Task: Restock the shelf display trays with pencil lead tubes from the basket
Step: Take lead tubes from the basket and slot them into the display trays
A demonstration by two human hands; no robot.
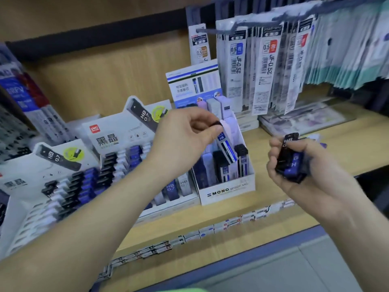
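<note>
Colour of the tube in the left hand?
The tube in the left hand is white with a blue-and-black band and black cap; head view.

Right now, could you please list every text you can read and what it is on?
"MONO": white display box front.
"HB 0.7", "黑晶": tray header card.
"0.5", "JF-0.5": hanging refill packs.
"HB": tube in left hand, tubes in right hand.
Shelf-edge price labels: too blurred.

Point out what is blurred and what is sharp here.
Head view: the pale hanging packets at top right smear with motion blur; the white cardboard MONO box reads sharp; the left hand and its white-and-blue lead tube are slightly soft.
</note>
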